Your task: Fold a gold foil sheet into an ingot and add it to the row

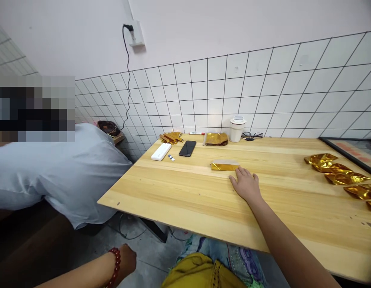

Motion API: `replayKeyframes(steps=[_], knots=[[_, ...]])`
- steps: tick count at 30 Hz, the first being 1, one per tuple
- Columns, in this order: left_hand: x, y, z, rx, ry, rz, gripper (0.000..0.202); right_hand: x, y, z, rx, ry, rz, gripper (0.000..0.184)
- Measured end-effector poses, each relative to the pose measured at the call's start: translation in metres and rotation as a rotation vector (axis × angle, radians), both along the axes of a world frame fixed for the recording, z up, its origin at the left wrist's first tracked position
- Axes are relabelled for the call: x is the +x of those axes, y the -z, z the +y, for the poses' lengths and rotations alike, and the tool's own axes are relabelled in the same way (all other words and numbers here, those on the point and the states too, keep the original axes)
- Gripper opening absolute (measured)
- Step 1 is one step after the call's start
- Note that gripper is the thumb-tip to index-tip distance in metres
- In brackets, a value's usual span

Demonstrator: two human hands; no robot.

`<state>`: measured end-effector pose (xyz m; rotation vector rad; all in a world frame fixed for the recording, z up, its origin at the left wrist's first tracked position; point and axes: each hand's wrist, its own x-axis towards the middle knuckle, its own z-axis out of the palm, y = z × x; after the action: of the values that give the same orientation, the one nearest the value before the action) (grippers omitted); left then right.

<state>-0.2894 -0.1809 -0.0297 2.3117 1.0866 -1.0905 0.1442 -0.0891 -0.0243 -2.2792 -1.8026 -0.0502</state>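
Note:
My right hand (247,185) lies flat on the wooden table (179,192), fingers spread, with its fingertips at the right end of a folded piece of gold foil paper (224,165). The paper shows a pale strip along its upper edge. Down below the table's front edge, my left hand (127,258) is curled into a fist, a red bead bracelet (115,262) on its wrist. Whatever it may hold is hidden. Several folded, shiny gold foil pieces (347,178) form a slanting row on the right side of the table.
Along the back are gold strips (171,137), a marker (196,133), a gold paper stack (216,139), a white cup (237,129) and glasses (253,135). A white power bank (161,152) and a phone (187,148) lie nearer. Another person (62,168) leans at left.

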Motion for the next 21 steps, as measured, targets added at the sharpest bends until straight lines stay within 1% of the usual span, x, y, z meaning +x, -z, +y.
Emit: replayKeyframes(steps=[1, 2, 3, 4, 5, 6, 7, 8, 9, 10, 11, 12, 13, 15, 16, 18, 21], knots=[[0.005, -0.003, -0.002, -0.033, 0.067, 0.107, 0.039, 0.0, 0.0, 0.0, 0.0, 0.0, -0.001, 0.056], [0.013, -0.013, -0.002, -0.08, 0.141, 0.117, 0.039, 0.0, -0.001, 0.0, 0.0, 0.001, 0.0, 0.056], [0.025, -0.028, -0.001, -0.153, 0.206, 0.027, 0.036, 0.0, -0.001, -0.001, 0.001, 0.001, 0.002, 0.056], [0.039, -0.046, 0.001, -0.177, 0.238, -0.16, 0.032, 0.0, -0.001, -0.001, 0.003, 0.001, 0.005, 0.055], [0.056, -0.066, 0.006, -0.156, 0.263, -0.353, 0.029, 0.0, 0.0, 0.0, 0.006, 0.001, 0.009, 0.055], [0.076, -0.085, 0.013, -0.159, 0.301, -0.527, 0.023, 0.001, 0.0, 0.0, 0.009, -0.001, 0.013, 0.055], [0.1, -0.1, 0.023, -0.13, 0.329, -0.693, 0.018, 0.001, 0.001, 0.0, 0.012, -0.003, 0.017, 0.055], [0.125, -0.111, 0.035, -0.055, 0.343, -0.826, 0.02, 0.002, 0.001, 0.001, 0.014, -0.003, 0.022, 0.056], [0.151, -0.116, 0.049, 0.066, 0.335, -0.933, 0.024, 0.003, 0.002, 0.001, 0.015, -0.003, 0.026, 0.056], [0.178, -0.115, 0.064, 0.204, 0.31, -1.004, 0.027, 0.004, 0.002, 0.001, 0.014, -0.001, 0.03, 0.057], [0.205, -0.108, 0.08, 0.352, 0.262, -1.044, 0.03, 0.004, 0.002, 0.001, 0.014, 0.001, 0.032, 0.057], [0.229, -0.098, 0.096, 0.475, 0.213, -1.049, 0.031, 0.005, 0.001, 0.001, 0.014, 0.004, 0.032, 0.058], [0.251, -0.086, 0.11, 0.55, 0.188, -1.023, 0.031, 0.005, 0.001, 0.001, 0.013, 0.006, 0.03, 0.057], [0.285, -0.06, 0.131, 0.626, 0.179, -0.945, 0.031, 0.006, -0.001, 0.001, 0.01, 0.007, 0.026, 0.055], [0.296, -0.049, 0.138, 0.658, 0.182, -0.919, 0.032, 0.006, -0.001, 0.001, 0.009, 0.006, 0.027, 0.053], [0.306, -0.034, 0.145, 0.704, 0.17, -0.881, 0.034, 0.007, -0.002, 0.001, 0.009, 0.003, 0.033, 0.05], [0.304, -0.025, 0.146, 0.75, 0.179, -0.89, 0.035, 0.008, -0.001, 0.001, 0.024, 0.011, 0.043, 0.047]])
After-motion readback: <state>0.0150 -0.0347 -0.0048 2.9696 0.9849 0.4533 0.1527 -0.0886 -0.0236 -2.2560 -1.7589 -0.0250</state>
